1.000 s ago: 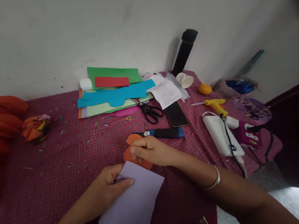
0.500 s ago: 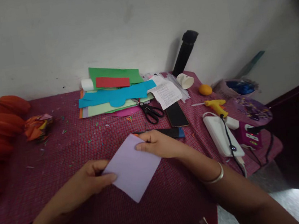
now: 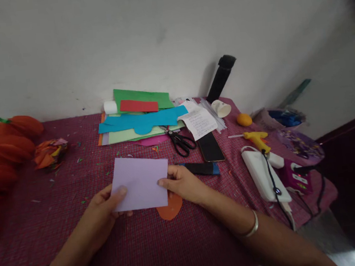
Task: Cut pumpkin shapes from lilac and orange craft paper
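A lilac paper sheet (image 3: 140, 180) is held flat in front of me over the red checked tablecloth (image 3: 72, 172). My left hand (image 3: 108, 201) pinches its lower left corner with thumb on top. My right hand (image 3: 182, 183) grips its right edge, fingers curled behind. An orange paper cut-out (image 3: 170, 208) lies on the cloth just below the sheet, partly under my right hand. A dark blue-ended bar (image 3: 203, 168) lies right behind my right hand.
Stacked coloured paper (image 3: 140, 118), black scissors (image 3: 181, 141), a phone (image 3: 210, 146) and a written note (image 3: 200, 122) lie at the back. A yellow glue gun (image 3: 257, 139), white power bank (image 3: 262, 169) and cables sit right. Orange paper pumpkins (image 3: 1, 150) stand left.
The lilac sheet turned from a diamond tilt to level and rose toward the back. Both hands shifted with it, and the orange cut-out shows again beneath it. The camera tilted slightly.
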The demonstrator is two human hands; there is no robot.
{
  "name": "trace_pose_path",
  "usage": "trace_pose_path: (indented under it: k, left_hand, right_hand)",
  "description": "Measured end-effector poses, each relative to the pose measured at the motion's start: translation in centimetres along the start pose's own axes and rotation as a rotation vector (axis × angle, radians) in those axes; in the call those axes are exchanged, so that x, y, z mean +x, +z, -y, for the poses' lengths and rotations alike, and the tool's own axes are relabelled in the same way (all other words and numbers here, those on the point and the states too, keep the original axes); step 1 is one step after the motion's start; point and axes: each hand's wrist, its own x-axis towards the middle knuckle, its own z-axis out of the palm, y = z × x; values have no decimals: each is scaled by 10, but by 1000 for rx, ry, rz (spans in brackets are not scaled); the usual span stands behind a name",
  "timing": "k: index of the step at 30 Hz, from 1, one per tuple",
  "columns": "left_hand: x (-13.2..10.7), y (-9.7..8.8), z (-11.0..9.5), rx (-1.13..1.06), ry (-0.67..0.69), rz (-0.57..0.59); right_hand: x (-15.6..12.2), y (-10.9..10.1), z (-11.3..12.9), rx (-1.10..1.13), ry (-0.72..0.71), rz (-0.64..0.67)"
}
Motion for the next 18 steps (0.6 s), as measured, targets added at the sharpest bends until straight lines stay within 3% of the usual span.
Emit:
trace_pose_path:
  k: [4,14,18]
  left_hand:
    - [3,-3,9,130,55,12]
    - [-5,-2,1,-4,-20,66]
    - [-7,-2,-8,-54,21,61]
  right_hand:
    - [-2,0,2,-4,-20,-21]
    - [-6,-3,4,32,-4,82]
    - [-7,-4,7,102,1,43]
